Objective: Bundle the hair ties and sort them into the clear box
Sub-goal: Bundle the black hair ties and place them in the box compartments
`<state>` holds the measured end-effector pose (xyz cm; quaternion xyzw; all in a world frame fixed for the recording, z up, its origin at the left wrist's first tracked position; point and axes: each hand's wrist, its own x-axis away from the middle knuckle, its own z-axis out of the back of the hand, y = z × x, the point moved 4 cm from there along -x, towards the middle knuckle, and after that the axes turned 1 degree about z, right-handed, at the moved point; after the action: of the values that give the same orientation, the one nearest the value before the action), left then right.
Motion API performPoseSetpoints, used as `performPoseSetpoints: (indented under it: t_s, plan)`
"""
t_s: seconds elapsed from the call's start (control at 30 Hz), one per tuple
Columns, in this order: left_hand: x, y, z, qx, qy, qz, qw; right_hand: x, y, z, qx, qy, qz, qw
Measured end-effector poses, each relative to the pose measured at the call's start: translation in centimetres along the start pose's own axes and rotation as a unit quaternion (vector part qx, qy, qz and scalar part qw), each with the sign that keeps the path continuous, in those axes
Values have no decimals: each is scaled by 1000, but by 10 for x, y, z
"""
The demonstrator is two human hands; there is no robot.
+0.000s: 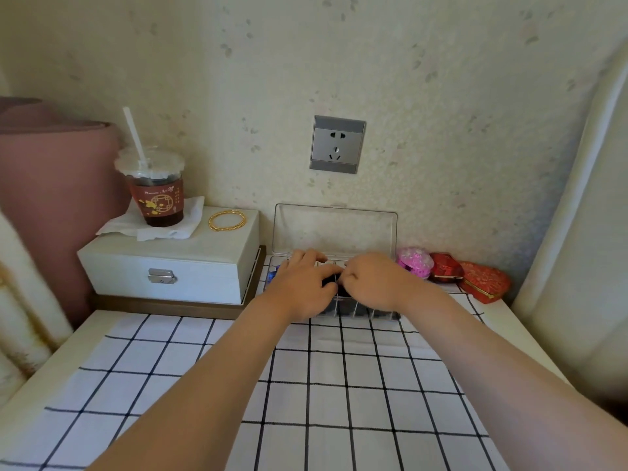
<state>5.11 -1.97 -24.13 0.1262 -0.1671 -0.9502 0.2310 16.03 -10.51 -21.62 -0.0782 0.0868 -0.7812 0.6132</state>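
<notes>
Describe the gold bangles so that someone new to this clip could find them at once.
Left of the grey wall socket stands a white latched wooden box. On its lid, right of the iced drink cup, lie the thin gold bangles, the only shiny metal rings there.

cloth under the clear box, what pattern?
White cloth with a black grid-check pattern, seen in the head view.

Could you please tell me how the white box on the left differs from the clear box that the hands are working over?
The white box is opaque and shut, with a metal latch in front; the clear box is see-through, its lid standing open against the wall. The white box carries a drink cup and gold bangles on top; the clear box has dividers inside. Both are rectangular and stand along the wall.
</notes>
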Motion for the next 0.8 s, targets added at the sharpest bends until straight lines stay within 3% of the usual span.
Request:
performPoseSetpoints:
  t_s: [0.17,0.23,0.3,0.4,0.53,0.67,0.8]
  plan:
    - [-1,3,-3,-37,-10,1,999,14,11,24,-166,101,-36,980]
    - [-2,4,-3,-40,-6,3,999,18,20,27,-178,145,-50,972]
    - [-2,4,-3,-36,-1,4,999,22,23,24,-132,143,-50,980]
    - [-3,1,-3,-11,6,0,1000,24,17,7,-28,84,24,996]
    - [-4,-7,1,55,38,-1,998,21,10,-9,157,71,71,983]
    - [-3,-8,4,65,52,-7,996,17,4,-18,188,59,79,977]
    - [-3,-1,-3,-7,31,-29,999,13,-2,-16,184,10,51,982]
